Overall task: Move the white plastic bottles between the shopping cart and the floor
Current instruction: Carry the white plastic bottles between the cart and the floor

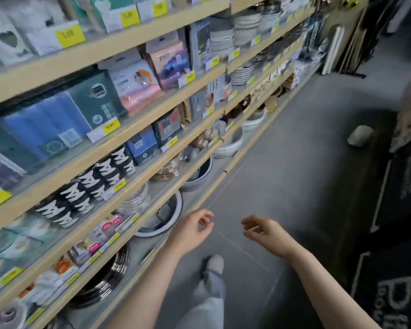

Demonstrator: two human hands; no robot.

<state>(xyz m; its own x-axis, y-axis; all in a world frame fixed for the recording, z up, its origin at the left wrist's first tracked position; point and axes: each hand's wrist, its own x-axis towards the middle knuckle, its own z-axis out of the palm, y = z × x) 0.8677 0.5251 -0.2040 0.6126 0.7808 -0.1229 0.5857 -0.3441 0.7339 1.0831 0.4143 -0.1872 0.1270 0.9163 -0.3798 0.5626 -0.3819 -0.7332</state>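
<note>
Head view: empty hands [228, 227] beside shelves [119, 148] holding bowls [230, 143].

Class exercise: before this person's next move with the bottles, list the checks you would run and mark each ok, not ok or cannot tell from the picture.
1. Left hand free, nothing in its grip: ok.
2. Right hand free: ok.
3. White plastic bottles in sight: not ok, none visible.
4. Shopping cart in sight: not ok.
5. Grey floor ahead free to walk: cannot tell; a pale rounded object lies by the dark mats.
6. Shelves close beside the left arm: ok, not touching.
</note>
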